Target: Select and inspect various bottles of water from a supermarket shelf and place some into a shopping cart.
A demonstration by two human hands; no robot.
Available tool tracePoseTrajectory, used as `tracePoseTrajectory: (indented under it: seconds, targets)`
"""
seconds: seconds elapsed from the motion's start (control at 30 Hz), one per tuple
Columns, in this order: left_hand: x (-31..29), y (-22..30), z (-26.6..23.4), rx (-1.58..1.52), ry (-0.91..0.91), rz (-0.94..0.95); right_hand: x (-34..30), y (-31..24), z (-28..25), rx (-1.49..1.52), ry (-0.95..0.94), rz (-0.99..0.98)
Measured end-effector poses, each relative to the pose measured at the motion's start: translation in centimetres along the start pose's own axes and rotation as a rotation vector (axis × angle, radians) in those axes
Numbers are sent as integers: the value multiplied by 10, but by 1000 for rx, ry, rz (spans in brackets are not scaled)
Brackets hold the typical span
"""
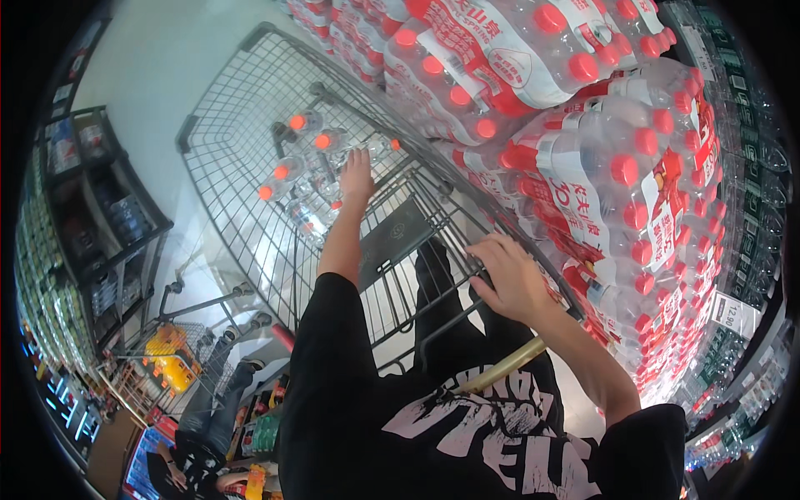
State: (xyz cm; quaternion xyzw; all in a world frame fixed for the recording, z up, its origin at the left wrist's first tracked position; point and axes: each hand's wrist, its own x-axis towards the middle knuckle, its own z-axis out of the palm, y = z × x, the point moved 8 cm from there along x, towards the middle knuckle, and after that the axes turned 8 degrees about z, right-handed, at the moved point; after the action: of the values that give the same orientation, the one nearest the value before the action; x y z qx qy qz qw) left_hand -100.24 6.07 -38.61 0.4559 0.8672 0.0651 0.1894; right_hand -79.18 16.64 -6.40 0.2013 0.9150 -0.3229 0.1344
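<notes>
A wire shopping cart (218, 158) stands in front of me. Several clear bottles with orange-red caps lie clustered inside it, one of them a clear bottle (308, 218) near the left forearm. My left hand (358, 175) reaches down into the cart beside these bottles. Its fingers are stretched out, and contact with a bottle cannot be made out. Over the cart's near right edge rests my right hand (510, 273), fingers spread and thumb apart. A dark panel (400, 242) sits on the cart's near wire section, between my hands.
Shrink-wrapped packs of red-capped bottles (575, 183) are piled high along the cart's right side. Dark shelving (104, 217) stands at the left. Lower left, another person (204, 425) is near a second cart (179, 392) holding yellow goods (171, 358). A tan bar (504, 365) crosses before my torso.
</notes>
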Motion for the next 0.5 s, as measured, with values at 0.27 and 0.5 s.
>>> tracePoseTrajectory:
  seconds: [0.27, 0.5]
  targets:
    - [29, -28, 39, 252, 48, -5, 0, 10, 7, 24, -92, 51]
    - [37, -16, 34, 289, -7, 3, -4, 9, 5, -17, -74, 42]
